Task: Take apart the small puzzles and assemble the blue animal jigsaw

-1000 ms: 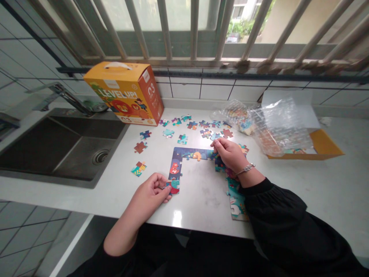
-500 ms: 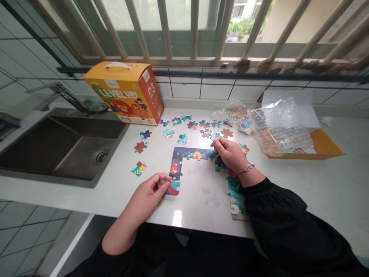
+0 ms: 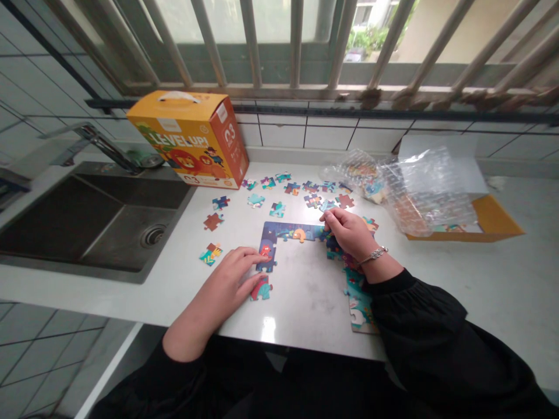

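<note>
A partly joined jigsaw puzzle frame (image 3: 286, 230) lies on the counter, its left, top and right sides formed. My left hand (image 3: 231, 273) is open, fingers stretched onto the left side's piece with a red figure. Its thumb touches a red-and-teal puzzle piece (image 3: 262, 289), which lies just below that side, apart from it. My right hand (image 3: 349, 233) is closed over the frame's upper right corner, thumb and fingers pressed together; whatever is between them is hidden. The right side (image 3: 358, 302) runs down beside my right sleeve, which covers part of it.
Loose puzzle pieces (image 3: 277, 209) are scattered behind and left of the frame. An orange puzzle box (image 3: 192, 142) stands at the back, next to the sink (image 3: 131, 233). Clear plastic wrap (image 3: 419, 192) lies over an open yellow box (image 3: 493, 224) at right.
The red-and-teal piece has turned and now sits apart from the left side. My left hand has loosened its pinch, its fingers reaching up along that side. My right hand stays in place.
</note>
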Demonstrator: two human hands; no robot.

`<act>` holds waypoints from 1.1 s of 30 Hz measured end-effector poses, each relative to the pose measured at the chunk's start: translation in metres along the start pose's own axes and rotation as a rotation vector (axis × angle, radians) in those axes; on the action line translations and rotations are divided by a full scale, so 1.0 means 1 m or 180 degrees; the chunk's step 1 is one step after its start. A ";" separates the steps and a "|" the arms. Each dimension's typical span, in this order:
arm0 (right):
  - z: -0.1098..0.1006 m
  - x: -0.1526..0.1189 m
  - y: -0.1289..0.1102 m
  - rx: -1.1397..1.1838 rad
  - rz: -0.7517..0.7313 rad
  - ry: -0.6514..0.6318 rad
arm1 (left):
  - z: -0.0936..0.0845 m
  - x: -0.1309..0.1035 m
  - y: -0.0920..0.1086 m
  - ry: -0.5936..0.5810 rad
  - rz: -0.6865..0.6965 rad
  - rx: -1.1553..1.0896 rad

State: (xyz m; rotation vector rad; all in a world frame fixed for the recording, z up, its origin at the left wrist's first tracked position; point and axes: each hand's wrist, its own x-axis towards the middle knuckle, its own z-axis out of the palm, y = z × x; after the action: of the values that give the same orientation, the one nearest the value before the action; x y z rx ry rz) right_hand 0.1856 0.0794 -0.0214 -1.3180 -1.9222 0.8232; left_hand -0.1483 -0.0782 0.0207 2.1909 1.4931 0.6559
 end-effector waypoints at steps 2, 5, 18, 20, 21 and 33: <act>0.000 0.000 0.000 -0.0007 -0.0010 0.0011 | -0.003 -0.009 -0.002 0.0041 -0.0088 0.0066; 0.000 0.000 -0.001 -0.0007 -0.0010 0.0008 | -0.004 -0.024 -0.008 -0.0049 -0.0310 0.0185; 0.000 0.001 -0.003 -0.0062 -0.0018 0.0012 | -0.001 -0.024 -0.008 -0.0525 -0.0456 -0.0200; -0.001 0.000 -0.004 -0.0054 -0.0005 -0.0004 | -0.001 -0.022 -0.009 -0.0486 -0.0455 -0.0187; -0.001 0.000 -0.004 -0.0052 0.0000 -0.0013 | -0.001 -0.022 -0.009 -0.0461 -0.0447 -0.0168; -0.001 0.000 -0.004 -0.0054 -0.0003 -0.0020 | -0.003 -0.023 0.001 -0.0326 -0.0074 0.0142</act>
State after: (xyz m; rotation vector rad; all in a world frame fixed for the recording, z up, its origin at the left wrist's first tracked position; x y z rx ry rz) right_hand 0.1846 0.0781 -0.0178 -1.3261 -1.9385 0.8131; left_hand -0.1569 -0.0998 0.0205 2.2018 1.4919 0.4993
